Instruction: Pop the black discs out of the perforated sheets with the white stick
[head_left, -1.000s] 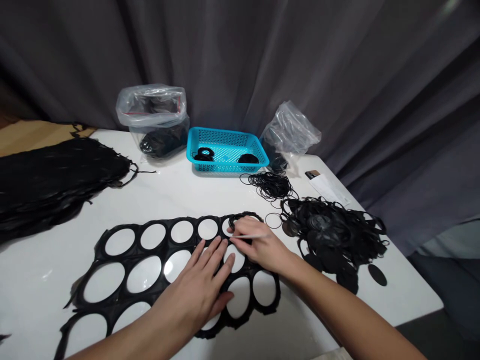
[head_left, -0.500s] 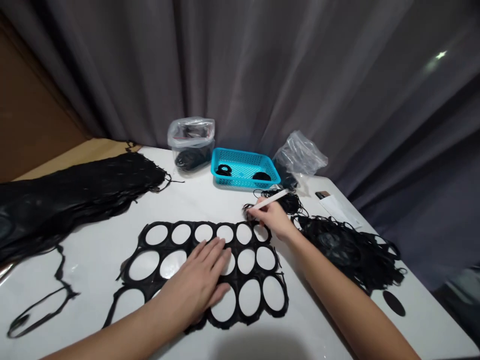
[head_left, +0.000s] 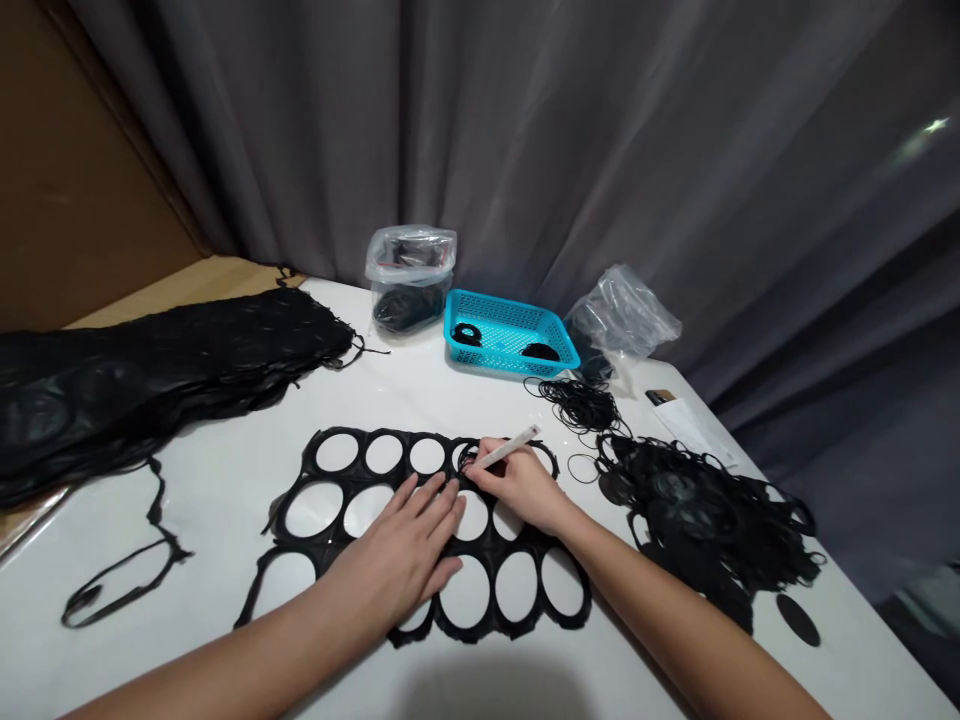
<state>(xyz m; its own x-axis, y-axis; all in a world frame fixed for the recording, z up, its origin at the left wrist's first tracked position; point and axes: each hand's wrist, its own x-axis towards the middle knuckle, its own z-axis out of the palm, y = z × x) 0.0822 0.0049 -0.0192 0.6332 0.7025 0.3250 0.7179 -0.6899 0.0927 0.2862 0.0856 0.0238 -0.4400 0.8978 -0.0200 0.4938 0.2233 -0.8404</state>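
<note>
My left hand (head_left: pixel 409 545) lies flat, fingers spread, on a black rubbery sheet (head_left: pixel 487 549) with rows of large round holes. A slim white pen-shaped tool (head_left: pixel 511 447) is pinched in my right hand (head_left: pixel 525 488), over the sheet's far row, just beyond my left fingertips. Thin dark loops (head_left: pixel 466 457) show at the right fingertips; whether they hang on the tool or are held by the fingers, I cannot tell. The tool's lower tip is hidden there.
A blue basket (head_left: pixel 510 300) holds black rings and discs. Behind stand a clear bag (head_left: pixel 411 265) with black contents and another plastic bag (head_left: pixel 626 310). Thin black rings (head_left: pixel 585 405) and black scraps (head_left: pixel 705 520) lie right. Stacked black sheets (head_left: pixel 172 375) lie left.
My right hand has moved left and nearer with the white tool, from the sheet's far right corner to beside my left fingers. The left hand stays flat. The view has shifted slightly.
</note>
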